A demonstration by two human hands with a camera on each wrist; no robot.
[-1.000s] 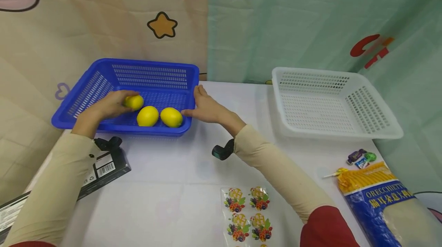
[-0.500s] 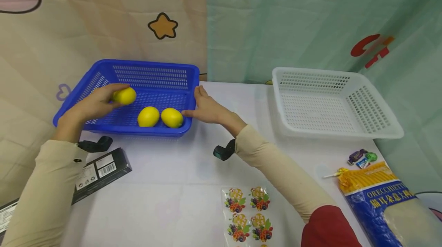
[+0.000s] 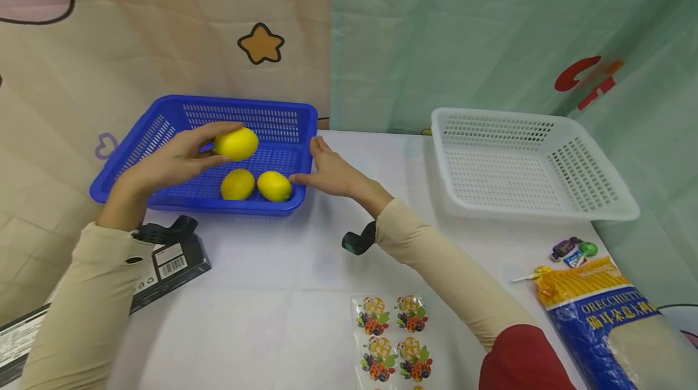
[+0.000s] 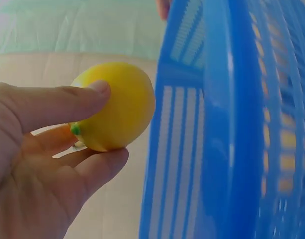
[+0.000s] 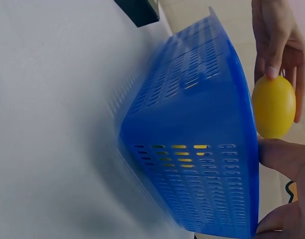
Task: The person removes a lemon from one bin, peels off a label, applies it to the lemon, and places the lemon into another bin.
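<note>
My left hand (image 3: 177,160) pinches a yellow lemon (image 3: 239,144) between thumb and fingers, holding it up over the blue basket (image 3: 212,203). In the left wrist view, the lemon (image 4: 120,109) shows a small green tip near the thumb, and the basket wall (image 4: 242,124) stands right beside it. Two more lemons, one left (image 3: 237,185) and one right (image 3: 274,186), lie near the front inside the basket. At the basket's right rim, my right hand (image 3: 338,172) rests with thumb and fingers spread along the edge. The right wrist view shows its thumb (image 5: 281,154) against that rim.
A white basket (image 3: 534,215) stands at the right back. Near the right edge lie wrapped candies (image 3: 564,249), a lollipop (image 3: 540,272) and an orecchiette bag (image 3: 583,311). A fruit sticker sheet (image 3: 389,338) lies in front; a black box (image 3: 174,266) sits under the left forearm.
The left hand has raised its lemon from the basket floor, drawing it left first and then back rightward and higher. The right hand stays at the rim.
</note>
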